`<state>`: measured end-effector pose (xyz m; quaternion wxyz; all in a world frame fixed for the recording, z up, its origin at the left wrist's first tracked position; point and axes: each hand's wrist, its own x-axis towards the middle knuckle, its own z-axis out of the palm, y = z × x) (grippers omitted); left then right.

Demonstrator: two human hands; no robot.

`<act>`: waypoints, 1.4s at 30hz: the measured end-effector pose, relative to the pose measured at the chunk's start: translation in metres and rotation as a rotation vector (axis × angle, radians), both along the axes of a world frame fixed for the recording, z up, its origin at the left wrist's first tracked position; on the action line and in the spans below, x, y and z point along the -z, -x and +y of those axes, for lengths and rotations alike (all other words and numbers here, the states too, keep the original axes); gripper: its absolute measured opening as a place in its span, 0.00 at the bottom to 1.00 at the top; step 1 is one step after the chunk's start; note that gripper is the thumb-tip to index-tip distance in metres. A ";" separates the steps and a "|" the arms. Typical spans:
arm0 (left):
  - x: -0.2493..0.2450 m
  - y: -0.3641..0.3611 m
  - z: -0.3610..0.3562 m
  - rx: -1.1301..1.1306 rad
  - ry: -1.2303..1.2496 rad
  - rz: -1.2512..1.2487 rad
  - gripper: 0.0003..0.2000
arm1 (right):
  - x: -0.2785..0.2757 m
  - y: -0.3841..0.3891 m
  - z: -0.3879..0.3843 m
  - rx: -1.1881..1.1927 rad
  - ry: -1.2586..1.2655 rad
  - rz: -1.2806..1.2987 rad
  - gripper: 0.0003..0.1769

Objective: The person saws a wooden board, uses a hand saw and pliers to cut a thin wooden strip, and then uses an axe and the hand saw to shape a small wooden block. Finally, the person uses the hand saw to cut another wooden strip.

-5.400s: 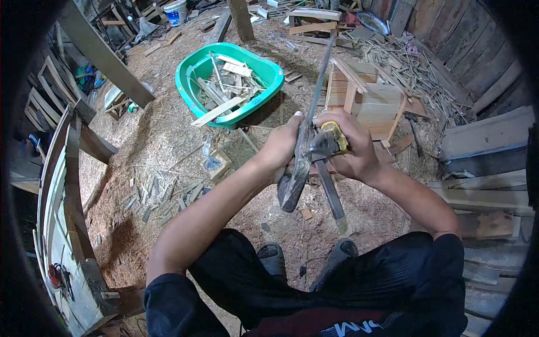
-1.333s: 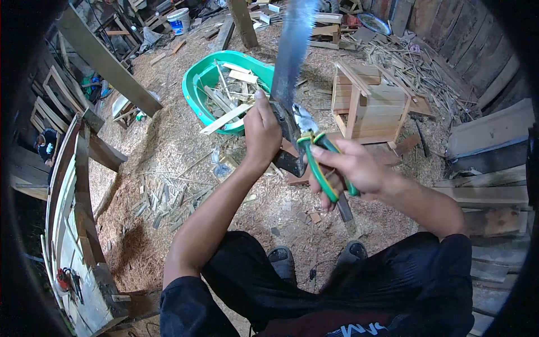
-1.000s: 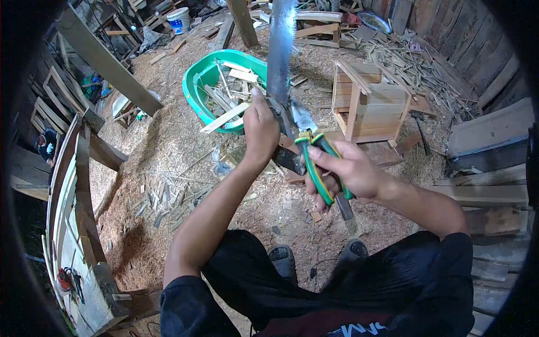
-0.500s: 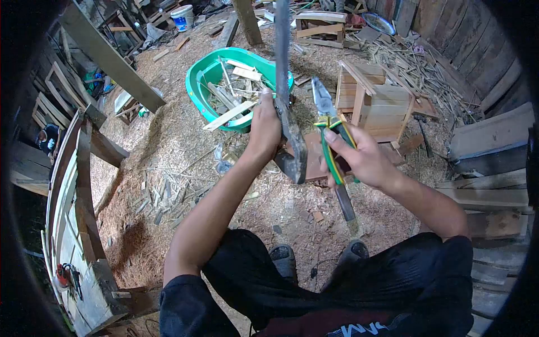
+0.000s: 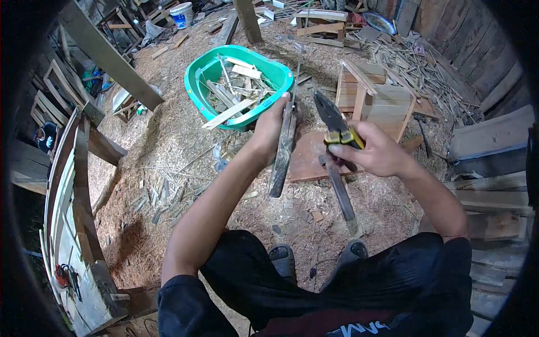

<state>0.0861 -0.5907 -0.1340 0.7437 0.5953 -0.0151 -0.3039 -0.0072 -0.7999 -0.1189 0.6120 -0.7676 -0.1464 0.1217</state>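
My left hand (image 5: 270,130) is closed round the worn handle of a handsaw (image 5: 282,151), whose thin blade points up and away, seen nearly edge-on. To its right, my right hand (image 5: 373,147) grips pliers (image 5: 332,117) with yellow and dark handles, their jaws closed and pointing up and left. Below the pliers, a dark-handled tool (image 5: 341,194) slants over a reddish board (image 5: 307,154) on the ground. Just beyond my left hand is a green tub (image 5: 193,84) holding wood scraps.
A small wooden box (image 5: 387,104) stands at right of centre. Wood shavings cover the floor. Slanted posts (image 5: 112,59) and a long plank structure (image 5: 84,281) are at left. A white bucket (image 5: 181,17) is at the back; a person (image 5: 46,136) shows at far left.
The saw has turned, so its blade now looks thin and its handle hangs lower. The pliers have tilted further left, and my right hand has shifted slightly up around them.
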 end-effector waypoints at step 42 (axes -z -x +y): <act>0.003 -0.006 0.014 -0.155 -0.273 -0.665 0.30 | -0.024 0.006 0.000 -0.363 -0.255 0.402 0.17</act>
